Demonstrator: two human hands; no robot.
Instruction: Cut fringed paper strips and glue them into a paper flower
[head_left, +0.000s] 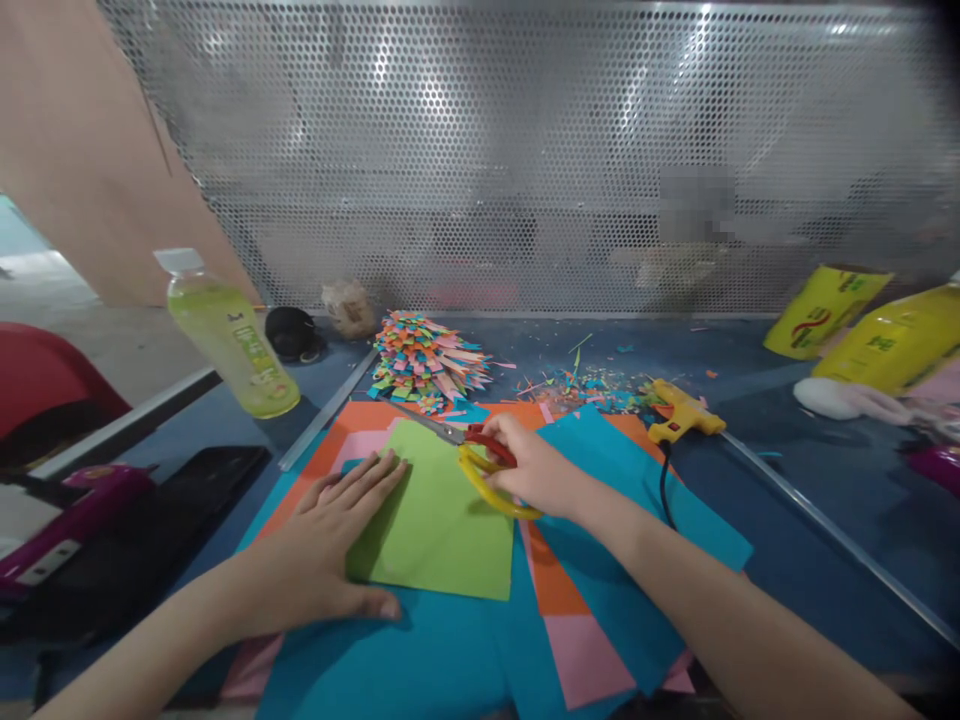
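Perforated silvery metal panel stands across the far side of a dark blue tabletop. In front of me, overlapping sheets of blue, orange and pink paper. My left hand lies flat, fingers slightly spread and pinching nothing, their tips on the left part of a plain lime-green paper sheet atop the layers; thumb lower, towards the right. My right hand is curled around the handles of steel scissors with red and yellow plastic loops, above the green sheet. Scissors' long axis slants: loops near and to the right, blades pointing away and left, tip about the sheet's far edge. Whether blades touch paper, I can't tell. Beyond: multicoloured fringed paper cone; to its right, yellow glue gun beside tiny coloured paper scraps.
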